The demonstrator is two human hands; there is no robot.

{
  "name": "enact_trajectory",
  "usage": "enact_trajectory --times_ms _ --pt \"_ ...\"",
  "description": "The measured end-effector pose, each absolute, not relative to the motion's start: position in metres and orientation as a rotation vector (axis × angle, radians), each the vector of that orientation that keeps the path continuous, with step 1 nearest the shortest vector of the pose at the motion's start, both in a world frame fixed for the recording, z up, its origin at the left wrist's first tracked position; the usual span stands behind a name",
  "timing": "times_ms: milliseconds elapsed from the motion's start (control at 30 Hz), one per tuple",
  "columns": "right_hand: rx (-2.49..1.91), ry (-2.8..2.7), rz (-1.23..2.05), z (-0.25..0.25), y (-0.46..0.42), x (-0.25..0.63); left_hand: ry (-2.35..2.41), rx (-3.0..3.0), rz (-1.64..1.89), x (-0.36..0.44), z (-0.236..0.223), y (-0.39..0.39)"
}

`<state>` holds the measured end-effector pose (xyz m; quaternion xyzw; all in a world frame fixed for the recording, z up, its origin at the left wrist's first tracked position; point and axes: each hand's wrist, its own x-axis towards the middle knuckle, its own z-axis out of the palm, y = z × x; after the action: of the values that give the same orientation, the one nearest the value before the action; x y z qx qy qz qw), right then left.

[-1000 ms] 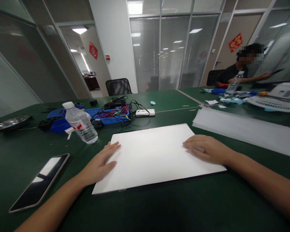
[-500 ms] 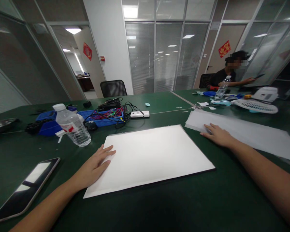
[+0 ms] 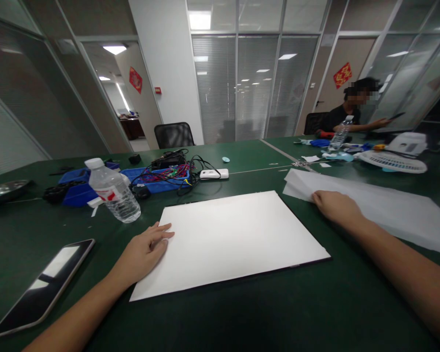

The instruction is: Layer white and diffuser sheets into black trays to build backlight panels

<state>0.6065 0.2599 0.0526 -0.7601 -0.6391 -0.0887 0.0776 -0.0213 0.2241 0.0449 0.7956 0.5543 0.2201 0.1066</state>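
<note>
A white rectangular board (image 3: 234, 234) lies flat on the green table (image 3: 242, 318) in front of me. My left hand (image 3: 143, 252) rests flat on the board's left edge, fingers stretched out. My right hand (image 3: 335, 205) is off to the right, its fingers curled over the near left edge of a stack of thin white sheets (image 3: 381, 203); the top sheet's corner is lifted a little.
A phone (image 3: 44, 286) lies at the near left. A water bottle (image 3: 113, 190) stands behind my left hand, with blue trays and tangled cables (image 3: 165, 173) further back. Another person (image 3: 346, 115) sits at the far right beside a white fan (image 3: 396, 159).
My right hand left the board, reached right to the stack of sheets and curled onto its edge, lifting the corner. My left hand stayed on the board.
</note>
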Motion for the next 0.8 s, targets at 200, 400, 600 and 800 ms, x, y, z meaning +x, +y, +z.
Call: enact_trajectory --times_ms 200,400,600,800 --pt "-1.931 -1.988 -0.395 0.078 0.239 0.568 1.716 2.341 0.657 -0.02 0.044 0.224" --pt "-1.318 -2.401 0.044 0.083 0.211 0.511 1.707 2.379 0.603 -0.022 0.041 0.224" --pt "-1.153 -2.47 0.175 0.077 0.208 0.496 1.704 2.382 0.561 -0.022 0.043 0.223" --pt "-1.39 -2.241 0.025 0.069 0.233 0.543 1.707 2.387 0.546 -0.022 0.043 0.223"
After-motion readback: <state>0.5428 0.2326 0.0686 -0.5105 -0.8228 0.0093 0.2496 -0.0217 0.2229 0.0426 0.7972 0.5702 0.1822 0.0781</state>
